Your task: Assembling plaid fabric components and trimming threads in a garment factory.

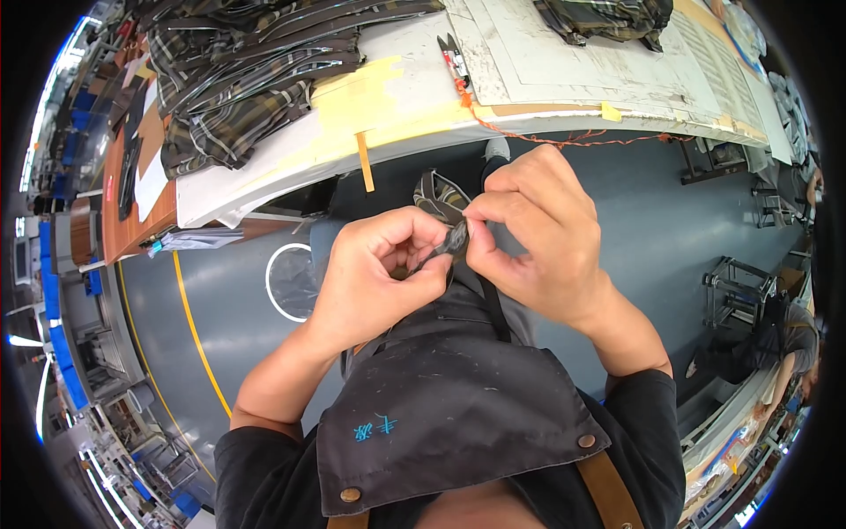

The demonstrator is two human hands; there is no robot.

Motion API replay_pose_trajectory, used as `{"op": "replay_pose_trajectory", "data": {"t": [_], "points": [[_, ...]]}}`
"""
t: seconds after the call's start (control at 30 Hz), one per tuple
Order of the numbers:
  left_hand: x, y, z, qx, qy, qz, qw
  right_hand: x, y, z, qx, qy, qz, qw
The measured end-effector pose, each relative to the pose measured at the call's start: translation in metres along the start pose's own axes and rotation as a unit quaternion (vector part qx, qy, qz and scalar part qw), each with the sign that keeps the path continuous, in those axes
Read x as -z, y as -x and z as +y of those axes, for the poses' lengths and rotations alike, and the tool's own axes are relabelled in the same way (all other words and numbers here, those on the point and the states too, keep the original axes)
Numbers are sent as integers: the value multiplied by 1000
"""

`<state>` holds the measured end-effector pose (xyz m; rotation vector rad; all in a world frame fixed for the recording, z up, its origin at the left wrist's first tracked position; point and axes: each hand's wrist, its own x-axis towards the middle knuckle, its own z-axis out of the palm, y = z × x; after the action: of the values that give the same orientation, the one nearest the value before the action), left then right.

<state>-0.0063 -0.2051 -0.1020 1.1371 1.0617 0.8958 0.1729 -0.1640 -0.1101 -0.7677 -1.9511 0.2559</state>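
Between my hands, in front of the apron, hangs a dark plaid cloth piece (439,191) with a lighter striped patch at its far end. My left hand (379,273) is closed round a bunched dark part of it, thumb against the curled fingers. Thumb and forefinger of my right hand (539,234) pinch the cloth's edge close beside the left fingertips. Both hands are held up off the table, just short of its near edge. Whatever lies inside the fingers is hidden.
Ahead stands a white worktable (388,106) with yellow tape. Several folded plaid garments (238,88) lie on its left, with another plaid bundle (608,19) far right. Pointed snips (454,63) lie tied to an orange cord (529,138). At right, a person (797,344) sits near a metal stool (738,291).
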Motion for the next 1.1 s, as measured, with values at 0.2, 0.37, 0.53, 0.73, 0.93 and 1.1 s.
{"op": "replay_pose_trajectory", "data": {"t": [0.2,0.37,0.53,0.73,0.93,1.1], "points": [[5,2,-7,46,104,9,994,9,-1,7,-46,-18,0,999],[6,1,-10,26,121,-1,992,2,9,-3,-134,-121,-66,981],[4,1,-11,6,39,0,999,-5,11,0,-106,-132,-73,983],[5,3,-12,-3,48,10,999,-15,8,-3,-88,-141,-34,986],[16,3,-6,44,187,-5,981,-17,9,-1,-150,-251,-86,953],[13,2,-3,-34,88,34,995,-22,5,0,-145,-248,-74,955]]}}
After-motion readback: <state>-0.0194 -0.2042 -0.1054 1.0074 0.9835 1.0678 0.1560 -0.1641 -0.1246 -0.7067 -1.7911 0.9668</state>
